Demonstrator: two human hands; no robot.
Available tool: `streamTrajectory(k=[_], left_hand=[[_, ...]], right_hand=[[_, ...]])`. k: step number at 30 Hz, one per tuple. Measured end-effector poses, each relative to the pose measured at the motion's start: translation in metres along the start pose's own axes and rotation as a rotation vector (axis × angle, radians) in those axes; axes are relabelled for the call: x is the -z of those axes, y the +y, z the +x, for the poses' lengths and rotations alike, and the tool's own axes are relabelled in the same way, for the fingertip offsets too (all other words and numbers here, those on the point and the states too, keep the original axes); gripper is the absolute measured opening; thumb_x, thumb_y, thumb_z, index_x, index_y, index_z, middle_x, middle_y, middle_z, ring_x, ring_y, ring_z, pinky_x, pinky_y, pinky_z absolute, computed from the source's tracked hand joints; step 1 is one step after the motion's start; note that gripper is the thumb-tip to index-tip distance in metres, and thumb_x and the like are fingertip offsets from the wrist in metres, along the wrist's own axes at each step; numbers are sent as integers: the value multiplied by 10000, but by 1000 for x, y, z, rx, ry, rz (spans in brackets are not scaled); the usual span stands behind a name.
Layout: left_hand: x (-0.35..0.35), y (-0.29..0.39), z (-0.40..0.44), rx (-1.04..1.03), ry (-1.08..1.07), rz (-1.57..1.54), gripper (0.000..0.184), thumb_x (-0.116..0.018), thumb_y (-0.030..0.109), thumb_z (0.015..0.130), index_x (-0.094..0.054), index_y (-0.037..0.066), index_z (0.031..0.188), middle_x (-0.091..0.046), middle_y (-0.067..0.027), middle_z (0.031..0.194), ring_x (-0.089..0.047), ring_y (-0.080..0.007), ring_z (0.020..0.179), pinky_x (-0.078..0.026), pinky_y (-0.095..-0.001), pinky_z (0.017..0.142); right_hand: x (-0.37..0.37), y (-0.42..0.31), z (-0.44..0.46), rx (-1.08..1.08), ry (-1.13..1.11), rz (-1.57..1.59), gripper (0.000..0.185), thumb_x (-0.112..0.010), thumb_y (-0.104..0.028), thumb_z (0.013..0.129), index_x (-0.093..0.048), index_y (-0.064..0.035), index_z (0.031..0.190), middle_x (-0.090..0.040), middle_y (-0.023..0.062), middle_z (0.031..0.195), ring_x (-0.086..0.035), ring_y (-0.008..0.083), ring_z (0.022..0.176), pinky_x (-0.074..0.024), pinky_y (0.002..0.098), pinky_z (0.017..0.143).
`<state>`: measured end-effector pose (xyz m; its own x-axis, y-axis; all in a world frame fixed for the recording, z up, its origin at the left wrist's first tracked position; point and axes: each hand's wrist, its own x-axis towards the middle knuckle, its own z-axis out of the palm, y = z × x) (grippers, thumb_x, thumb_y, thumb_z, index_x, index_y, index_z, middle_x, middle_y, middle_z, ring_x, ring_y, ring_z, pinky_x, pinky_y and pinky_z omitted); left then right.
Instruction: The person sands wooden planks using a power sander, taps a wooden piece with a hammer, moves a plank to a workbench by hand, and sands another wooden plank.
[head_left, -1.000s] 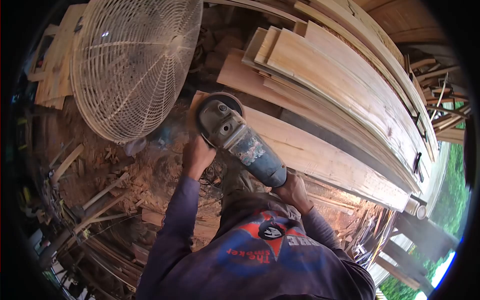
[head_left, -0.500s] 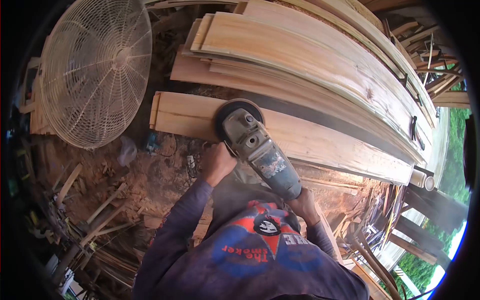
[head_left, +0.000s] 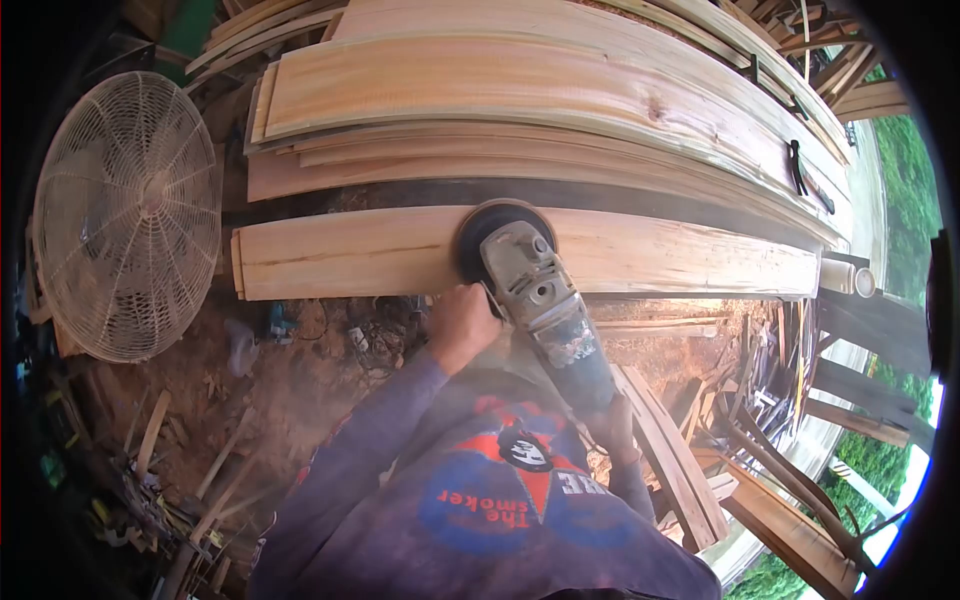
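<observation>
My left hand is wrapped round the side handle of an angle sander, close behind its head. Its worn blue-grey body slants down toward me, and my right hand grips the rear end, partly hidden by the tool and dust. The round dark disc rests on the face of a pale wooden board, left of the board's middle. A second board edge shows under its left end.
Beyond the board lies a stack of wide planks, with a dark clamp-like tool on it at the right. A large caged fan stands at left. White pipes sit by the board's right end. Wood offcuts and sawdust cover the ground.
The sander has travelled right along the board, farther from its left end, with both hands still on it. My view has turned, so the board now lies more level.
</observation>
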<state>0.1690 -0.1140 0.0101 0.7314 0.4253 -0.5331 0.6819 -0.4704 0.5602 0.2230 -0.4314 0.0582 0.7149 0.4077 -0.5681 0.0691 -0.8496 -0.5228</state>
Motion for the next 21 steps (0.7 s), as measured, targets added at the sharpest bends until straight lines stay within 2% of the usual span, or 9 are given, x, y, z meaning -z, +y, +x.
streamTrajectory(k=[2,5,6,9,11,14,15,18,21], left_hand=[[-1,24,6,-31,-32,92,199,-721,181,770,-760,3,849,-724,-264,868,-715,-456,836,-579,-529,793],[-15,49,11,-93,24,68,197,-723,175,761,-763,2,847,-732,-250,876,-726,-440,843,-586,-512,795],[-16,58,18,-133,-69,85,206,-721,172,764,-764,-4,861,-739,-240,895,-729,-434,868,-592,-507,795],[-20,89,20,-135,-129,93,183,-725,127,767,-762,-8,885,-745,-233,929,-739,-399,897,-606,-483,803],[-31,101,27,-155,-139,99,170,-726,124,766,-769,4,879,-744,-231,930,-741,-394,894,-608,-482,782],[-46,121,43,-306,-111,63,200,-735,115,726,-772,-4,884,-747,-232,918,-741,-399,900,-607,-475,789],[-49,129,47,-297,-111,66,200,-735,115,726,-772,-4,884,-747,-232,918,-741,-399,900,-607,-475,789],[-49,149,54,-351,-203,117,210,-726,104,735,-765,-21,900,-747,-233,934,-740,-397,917,-607,-477,796],[-50,131,47,-316,-156,81,226,-725,107,740,-764,-20,923,-742,-242,970,-737,-397,936,-604,-483,801]], right_hand=[[6,3,-3,-47,14,143,259,-770,-179,729,-763,25,888,-732,150,715,-729,186,712,-546,392,642],[14,13,-10,-80,119,208,261,-759,-166,712,-747,52,856,-725,133,709,-694,138,725,-540,393,644],[17,21,-11,-81,121,210,261,-759,-166,712,-747,52,856,-725,133,709,-694,138,725,-540,393,644],[25,42,-16,-179,160,172,288,-760,-164,697,-738,68,865,-739,131,744,-685,138,747,-539,392,656],[29,46,-20,-274,161,265,325,-764,-164,686,-734,82,897,-755,151,803,-693,153,768,-539,381,682],[24,88,-24,-197,147,277,339,-769,-161,679,-733,81,913,-757,145,833,-696,169,784,-536,378,705],[25,92,-24,-173,141,282,344,-771,-160,677,-732,81,919,-757,144,842,-697,175,790,-535,377,712],[33,77,-25,-400,165,240,349,-794,-166,672,-733,76,915,-744,130,840,-686,201,802,-532,388,738],[29,82,-22,-430,156,247,368,-807,-179,665,-737,76,921,-752,171,844,-707,216,813,-534,391,737]])
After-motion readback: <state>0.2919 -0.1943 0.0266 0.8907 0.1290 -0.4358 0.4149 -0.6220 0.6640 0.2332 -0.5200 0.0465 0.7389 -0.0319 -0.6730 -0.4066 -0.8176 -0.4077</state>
